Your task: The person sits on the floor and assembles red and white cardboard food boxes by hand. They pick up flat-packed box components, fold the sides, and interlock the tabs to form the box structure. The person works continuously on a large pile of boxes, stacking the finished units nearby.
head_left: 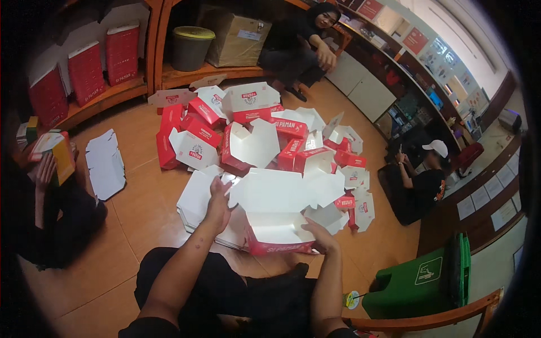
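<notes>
Head view: I hold a half-folded red-and-white carton (280, 217) at lower centre. Left hand (218, 204) fingers clamp its raised flap; right hand (320, 236) fingers curl on its corner, steadying it before the carton pile (253, 138).

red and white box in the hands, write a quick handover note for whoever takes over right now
Left hand: gripping the upper left flap of the half-folded red and white box.
Right hand: on the box's lower right corner, steadying it.
Box: in front of the person's lap, base formed, top flaps open and spread.
Done: a pile of folded boxes lies on the floor just beyond.
Left: the box's flaps are not yet closed; a stack of flat blanks sits under the left hand, and one more flat blank lies to the left.
</notes>
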The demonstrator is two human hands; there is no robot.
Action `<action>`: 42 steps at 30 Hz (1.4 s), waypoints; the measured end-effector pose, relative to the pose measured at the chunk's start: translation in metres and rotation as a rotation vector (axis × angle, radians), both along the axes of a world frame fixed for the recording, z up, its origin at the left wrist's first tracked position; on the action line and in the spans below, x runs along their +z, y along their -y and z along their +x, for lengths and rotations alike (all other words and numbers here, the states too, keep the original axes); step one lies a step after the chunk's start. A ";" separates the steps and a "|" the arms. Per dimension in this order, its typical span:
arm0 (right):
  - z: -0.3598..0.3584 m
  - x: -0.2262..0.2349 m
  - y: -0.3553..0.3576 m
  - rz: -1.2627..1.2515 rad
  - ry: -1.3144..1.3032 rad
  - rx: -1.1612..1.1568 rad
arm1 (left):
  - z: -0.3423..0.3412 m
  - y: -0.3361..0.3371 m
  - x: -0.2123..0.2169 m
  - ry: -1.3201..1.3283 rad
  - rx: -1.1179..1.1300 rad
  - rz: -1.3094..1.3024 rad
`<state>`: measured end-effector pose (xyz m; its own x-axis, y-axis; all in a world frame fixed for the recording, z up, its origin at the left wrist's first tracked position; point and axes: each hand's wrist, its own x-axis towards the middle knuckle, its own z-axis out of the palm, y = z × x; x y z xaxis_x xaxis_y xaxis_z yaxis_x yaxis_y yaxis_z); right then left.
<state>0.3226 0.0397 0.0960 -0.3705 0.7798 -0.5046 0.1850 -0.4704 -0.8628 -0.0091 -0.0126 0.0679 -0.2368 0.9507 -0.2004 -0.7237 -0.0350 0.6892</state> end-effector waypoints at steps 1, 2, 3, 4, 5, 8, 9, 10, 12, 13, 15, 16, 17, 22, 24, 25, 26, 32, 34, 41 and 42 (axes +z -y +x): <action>0.007 0.000 0.000 -0.013 -0.036 -0.037 | -0.004 -0.001 0.000 0.044 0.029 0.016; 0.007 0.013 0.001 0.051 -0.011 -0.101 | -0.009 -0.001 -0.002 0.088 0.057 0.029; -0.014 0.037 0.012 0.084 -0.172 -0.239 | -0.016 0.001 -0.002 0.128 0.100 0.042; -0.021 0.043 0.014 0.151 -0.551 -0.237 | -0.016 0.002 0.001 0.146 0.126 0.047; -0.030 0.049 0.013 0.176 -0.792 -0.307 | -0.016 0.001 0.001 0.124 0.138 0.024; -0.030 0.033 0.002 0.296 -0.967 -0.423 | -0.015 0.000 -0.005 0.044 0.181 -0.052; -0.033 0.024 0.000 0.338 -0.930 -0.453 | -0.015 0.000 -0.012 -0.016 0.169 -0.099; -0.034 0.015 0.000 0.237 -0.917 -0.502 | -0.014 -0.002 -0.020 -0.077 0.158 -0.148; -0.033 -0.032 -0.006 0.180 -0.714 -0.463 | -0.005 -0.005 -0.031 -0.201 0.146 -0.259; -0.033 -0.061 -0.010 0.160 -0.615 -0.446 | -0.004 -0.006 -0.042 -0.418 0.107 -0.253; -0.053 -0.114 -0.011 0.257 -0.014 -0.219 | -0.001 -0.008 -0.070 -0.848 0.030 -0.207; -0.066 -0.144 -0.013 0.398 0.299 -0.116 | 0.000 -0.010 -0.088 -1.064 -0.009 -0.197; -0.062 -0.184 -0.015 0.733 0.635 -0.035 | 0.014 -0.009 -0.084 -1.239 -0.212 -0.272; -0.118 -0.178 0.026 0.534 0.519 0.051 | 0.017 0.012 -0.103 -1.617 -0.758 -0.573; -0.123 -0.141 0.042 0.475 0.468 0.047 | 0.024 0.015 -0.106 -1.650 -0.877 -0.506; -0.121 -0.132 0.044 0.455 0.445 0.032 | 0.026 0.013 -0.104 -1.650 -0.904 -0.505; -0.129 -0.132 0.042 0.536 0.323 -0.056 | 0.026 0.009 -0.097 -1.655 -0.920 -0.501; -0.117 -0.135 0.033 0.270 0.040 -0.241 | 0.023 0.005 -0.115 -1.729 -0.904 -0.370; -0.120 -0.131 0.037 0.074 0.006 -0.251 | 0.023 0.002 -0.120 -1.718 -0.924 -0.327; -0.120 -0.138 0.041 0.161 0.149 -0.227 | 0.030 0.017 -0.100 -1.759 -0.850 -0.012; -0.118 -0.138 0.036 0.187 0.080 -0.203 | 0.032 0.008 -0.103 -1.648 -0.821 0.016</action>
<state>0.2050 0.0036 -0.0416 -0.1627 0.9163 -0.3660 0.1742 -0.3384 -0.9247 0.0232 -0.0209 -0.0352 0.3088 0.9137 -0.2643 0.7690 -0.0763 0.6347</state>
